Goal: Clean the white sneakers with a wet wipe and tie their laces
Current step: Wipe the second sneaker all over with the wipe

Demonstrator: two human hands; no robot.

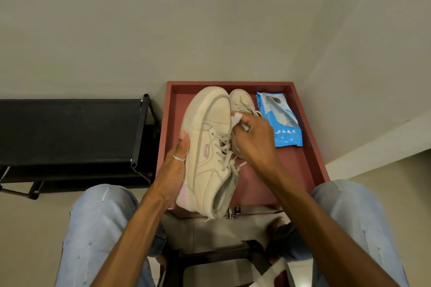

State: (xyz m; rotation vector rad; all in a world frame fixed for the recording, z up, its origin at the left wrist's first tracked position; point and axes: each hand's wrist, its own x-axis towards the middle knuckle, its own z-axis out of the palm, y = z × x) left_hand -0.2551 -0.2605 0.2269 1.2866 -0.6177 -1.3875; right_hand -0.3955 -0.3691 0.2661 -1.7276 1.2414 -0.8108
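Clasping sneaker (211, 147), left grip (175, 170) curled; right grip (253, 141) pinching wet wipe (236, 119)

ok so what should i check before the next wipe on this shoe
1. Grip on the held sneaker: the left hand holds it by the sole side, lifted above the red tray. Ok.
2. Wet wipe in hand: the right hand pinches it against the upper near the toe. Ok.
3. Laces tied: the ends hang loose. Not ok.
4. Second sneaker in reach: it lies in the tray. Ok. Whether it is clean: cannot tell.
5. Wipe pack at hand: in the tray, beside the second sneaker. Ok. Whether it is sealed: cannot tell.
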